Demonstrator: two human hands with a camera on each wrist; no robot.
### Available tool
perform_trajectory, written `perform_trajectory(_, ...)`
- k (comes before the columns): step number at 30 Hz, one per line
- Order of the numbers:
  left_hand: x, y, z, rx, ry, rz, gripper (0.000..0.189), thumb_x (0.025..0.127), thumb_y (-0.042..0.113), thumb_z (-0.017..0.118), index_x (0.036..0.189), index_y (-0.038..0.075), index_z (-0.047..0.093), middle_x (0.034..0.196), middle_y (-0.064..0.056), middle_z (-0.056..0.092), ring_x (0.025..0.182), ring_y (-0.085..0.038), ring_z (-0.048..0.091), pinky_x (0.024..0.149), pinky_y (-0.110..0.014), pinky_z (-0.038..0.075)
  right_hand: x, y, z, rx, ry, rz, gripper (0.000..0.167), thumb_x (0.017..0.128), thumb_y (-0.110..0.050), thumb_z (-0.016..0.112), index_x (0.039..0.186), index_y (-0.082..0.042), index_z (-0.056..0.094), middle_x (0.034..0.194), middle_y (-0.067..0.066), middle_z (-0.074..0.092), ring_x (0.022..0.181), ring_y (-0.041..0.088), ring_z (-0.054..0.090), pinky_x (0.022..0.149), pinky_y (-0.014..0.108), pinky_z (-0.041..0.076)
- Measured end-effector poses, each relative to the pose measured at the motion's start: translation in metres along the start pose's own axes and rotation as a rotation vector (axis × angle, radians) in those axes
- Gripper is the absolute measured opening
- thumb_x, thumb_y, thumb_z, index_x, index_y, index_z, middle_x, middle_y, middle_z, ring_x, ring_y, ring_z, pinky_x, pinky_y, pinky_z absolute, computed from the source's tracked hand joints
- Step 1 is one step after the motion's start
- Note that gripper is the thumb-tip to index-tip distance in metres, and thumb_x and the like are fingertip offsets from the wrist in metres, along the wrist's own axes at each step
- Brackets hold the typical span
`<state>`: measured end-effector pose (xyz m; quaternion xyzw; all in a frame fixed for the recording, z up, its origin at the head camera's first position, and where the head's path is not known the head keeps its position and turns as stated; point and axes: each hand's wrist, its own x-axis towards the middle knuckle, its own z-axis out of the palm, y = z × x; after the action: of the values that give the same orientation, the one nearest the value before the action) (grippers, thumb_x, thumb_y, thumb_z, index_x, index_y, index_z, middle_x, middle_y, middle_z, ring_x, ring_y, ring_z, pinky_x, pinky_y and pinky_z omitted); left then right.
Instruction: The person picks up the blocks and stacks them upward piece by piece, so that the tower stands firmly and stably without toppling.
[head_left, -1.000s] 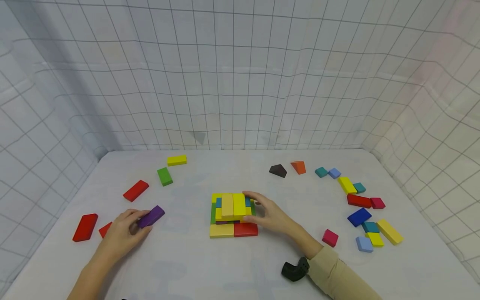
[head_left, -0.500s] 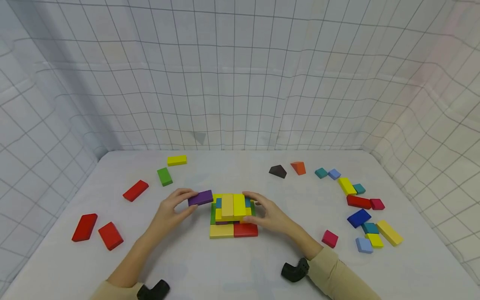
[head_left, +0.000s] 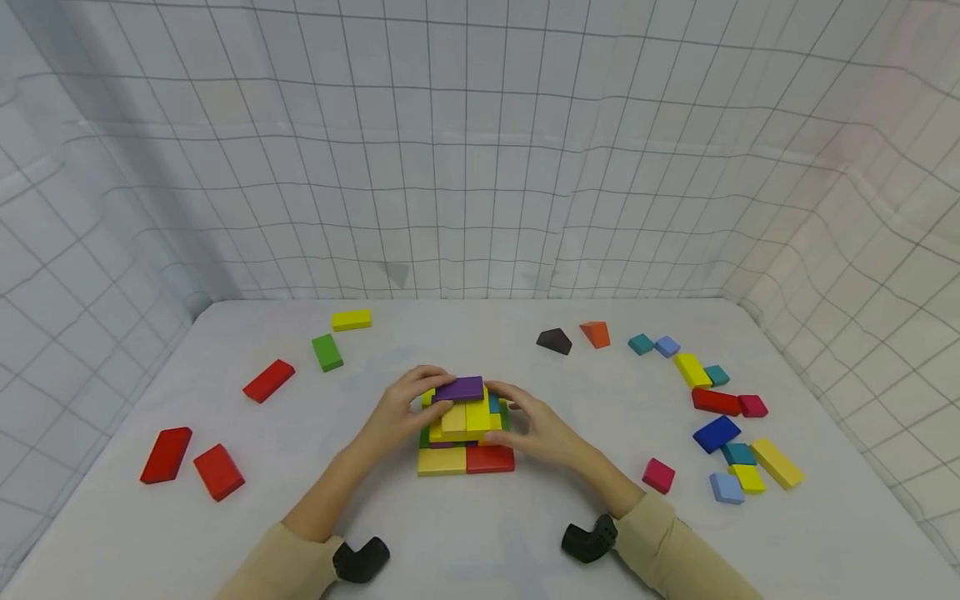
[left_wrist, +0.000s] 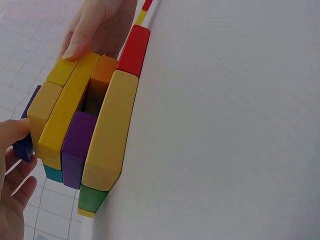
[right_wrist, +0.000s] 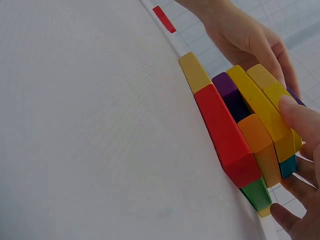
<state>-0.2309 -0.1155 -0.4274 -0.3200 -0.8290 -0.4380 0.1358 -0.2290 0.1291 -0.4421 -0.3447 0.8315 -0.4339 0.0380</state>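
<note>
A layered stack of coloured wooden blocks point(head_left: 480, 417) stands mid-table, with a beige block point(head_left: 442, 462) and a red block point(head_left: 491, 459) at its front base. My left hand point(head_left: 397, 414) pinches a purple block point(head_left: 461, 387) between thumb and fingers over the stack's top. In the left wrist view that purple block point(left_wrist: 22, 149) lies against the top beige block point(left_wrist: 42, 112); whether its weight rests there I cannot tell. My right hand point(head_left: 545, 431) grips the stack's right side, its thumb on a top yellow block point(right_wrist: 276, 95) and its other fingers behind, partly hidden.
Red blocks point(head_left: 167, 455), a green block point(head_left: 327, 352) and a yellow block point(head_left: 352, 320) lie to the left. A dark block point(head_left: 555, 340) and an orange wedge point(head_left: 596, 334) sit behind. Several mixed blocks point(head_left: 717, 434) are scattered at the right. A gridded curtain point(head_left: 480, 167) surrounds the table.
The left hand has carried the purple block rightward from the table's left side to the top of the stack. The right hand has kept its place at the stack.
</note>
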Motion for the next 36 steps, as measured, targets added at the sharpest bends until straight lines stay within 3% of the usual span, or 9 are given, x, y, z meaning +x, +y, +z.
perform_trajectory(10,0.002,0.004,0.003,-0.054,-0.039,-0.014,0.031,0.082,0.009,0.067,0.112,0.002,0.063,0.111,-0.010,0.058,0.103,-0.024,0.054,0.090,-0.039,0.046,0.001,-0.001,0.000,0.013,0.002,0.030,0.068,0.083,-0.019,0.067,0.140,-0.008,0.032,0.140,0.008,0.040,0.123,0.024,0.042,0.098,0.044,0.038)
perform_trajectory(13,0.003,0.004,0.004,-0.062,-0.040,-0.029,0.030,0.082,0.009,0.067,0.111,0.002,0.063,0.111,-0.010,0.058,0.104,-0.025,0.054,0.090,-0.039,0.046,0.001,-0.011,-0.002,0.015,-0.001,0.034,0.070,0.083,-0.015,0.067,0.141,-0.004,0.029,0.139,0.012,0.040,0.122,0.028,0.043,0.098,0.047,0.038)
perform_trajectory(18,0.003,0.004,0.003,-0.070,-0.044,-0.052,0.033,0.082,0.009,0.068,0.113,0.002,0.062,0.114,-0.011,0.057,0.107,-0.026,0.053,0.092,-0.041,0.044,0.001,-0.007,-0.001,0.011,0.006,0.028,0.077,0.083,-0.025,0.068,0.144,-0.014,0.023,0.141,0.005,0.039,0.125,0.022,0.041,0.100,0.044,0.036)
perform_trajectory(23,-0.005,0.003,-0.004,-0.057,-0.028,-0.116,0.044,0.081,0.016,0.069,0.122,0.005,0.057,0.125,-0.008,0.051,0.118,-0.025,0.046,0.098,-0.046,0.038,0.001,-0.002,0.000,0.002,0.009,-0.019,0.070,0.083,-0.027,0.067,0.142,-0.022,0.031,0.144,-0.002,0.035,0.127,0.018,0.037,0.101,0.043,0.036)
perform_trajectory(26,-0.017,-0.001,-0.019,0.002,-0.005,-0.125,0.045,0.081,0.014,0.070,0.122,0.006,0.056,0.126,-0.007,0.050,0.119,-0.025,0.044,0.098,-0.047,0.038,0.001,-0.002,0.000,0.002,0.004,-0.022,0.065,0.084,-0.026,0.067,0.140,-0.023,0.034,0.142,-0.004,0.037,0.127,0.016,0.037,0.100,0.042,0.037)
perform_trajectory(29,-0.034,-0.009,-0.042,0.130,0.022,-0.120,0.043,0.079,0.010,0.071,0.120,0.005,0.057,0.123,-0.008,0.052,0.115,-0.025,0.046,0.094,-0.046,0.042,0.001,-0.003,0.000,0.005,0.000,-0.009,0.064,0.084,-0.027,0.067,0.139,-0.025,0.035,0.141,-0.004,0.038,0.126,0.015,0.037,0.101,0.042,0.037)
perform_trajectory(32,-0.056,-0.019,-0.072,0.244,0.045,-0.155,0.044,0.077,0.008,0.072,0.118,0.004,0.058,0.121,-0.009,0.052,0.113,-0.027,0.046,0.088,-0.049,0.043,0.000,-0.004,-0.001,0.006,-0.002,-0.003,0.063,0.084,-0.028,0.066,0.139,-0.024,0.035,0.141,-0.003,0.038,0.127,0.016,0.037,0.100,0.042,0.037)
perform_trajectory(35,-0.082,-0.026,-0.104,0.302,0.027,-0.218,0.045,0.076,0.007,0.072,0.118,0.004,0.057,0.120,-0.012,0.051,0.112,-0.031,0.043,0.086,-0.057,0.040,0.001,-0.004,-0.001,0.001,-0.002,-0.006,0.063,0.084,-0.028,0.066,0.139,-0.024,0.036,0.141,-0.002,0.038,0.126,0.017,0.038,0.100,0.042,0.037)
perform_trajectory(36,-0.091,-0.029,-0.115,0.314,0.018,-0.230,0.044,0.076,0.005,0.071,0.117,0.004,0.057,0.119,-0.012,0.051,0.112,-0.029,0.042,0.091,-0.052,0.040,0.001,-0.004,-0.001,-0.001,-0.002,-0.006,0.063,0.084,-0.029,0.066,0.139,-0.023,0.036,0.141,-0.002,0.038,0.126,0.017,0.038,0.100,0.042,0.037)
